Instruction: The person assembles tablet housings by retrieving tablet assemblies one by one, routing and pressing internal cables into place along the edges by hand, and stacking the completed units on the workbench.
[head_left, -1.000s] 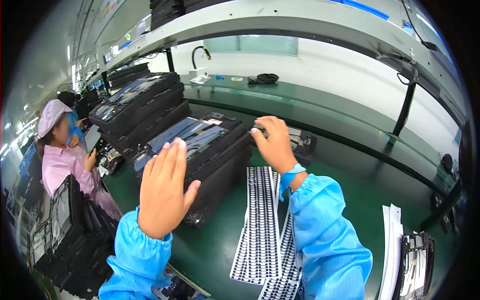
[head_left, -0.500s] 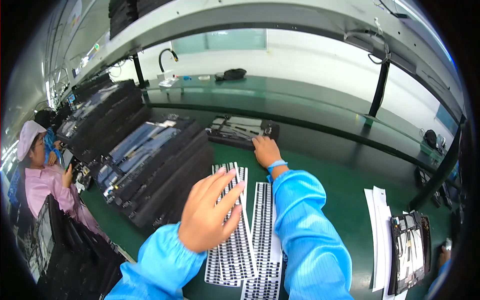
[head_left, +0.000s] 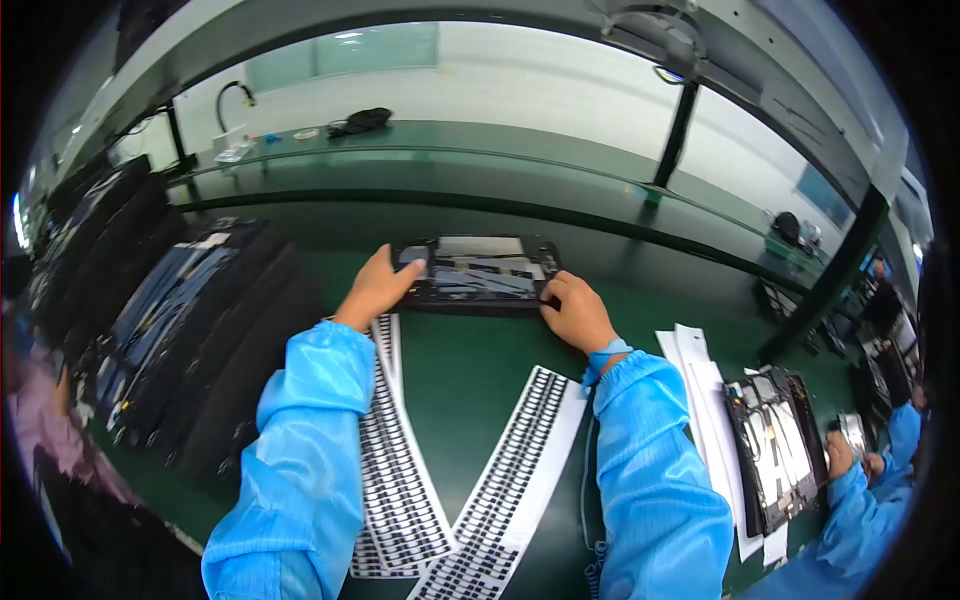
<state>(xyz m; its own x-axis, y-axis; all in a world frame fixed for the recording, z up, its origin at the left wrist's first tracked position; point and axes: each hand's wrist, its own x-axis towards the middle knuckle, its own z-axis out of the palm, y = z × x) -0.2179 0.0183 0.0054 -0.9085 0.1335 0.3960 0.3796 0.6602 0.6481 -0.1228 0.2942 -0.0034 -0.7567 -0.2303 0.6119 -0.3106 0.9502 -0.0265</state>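
In front of me on the green table lies an opened tablet (head_left: 485, 270), a dark rectangular body with silver and blue-grey inner parts showing. My left hand (head_left: 385, 283) grips its left end, thumb on top. At its right end my right hand (head_left: 575, 308) has curled fingers closed on the near corner. White sheets of small black-and-white stickers (head_left: 400, 480) lie beneath my left forearm. Another sticker sheet (head_left: 515, 465), partly bare white along one side, slants between my forearms.
Tall stacks of black trays (head_left: 240, 320) with device parts stand at the left. To the right are white papers (head_left: 700, 400) and another opened tablet (head_left: 775, 450). Beyond it a co-worker's hand (head_left: 838, 455) shows. A raised green shelf (head_left: 480, 165) runs along the back.
My left hand has moved from the sticker sheets onto the tablet's left end. The tablet now lies squarer before me, held at both ends. The loose sticker sheet has slanted; the view has shifted right.
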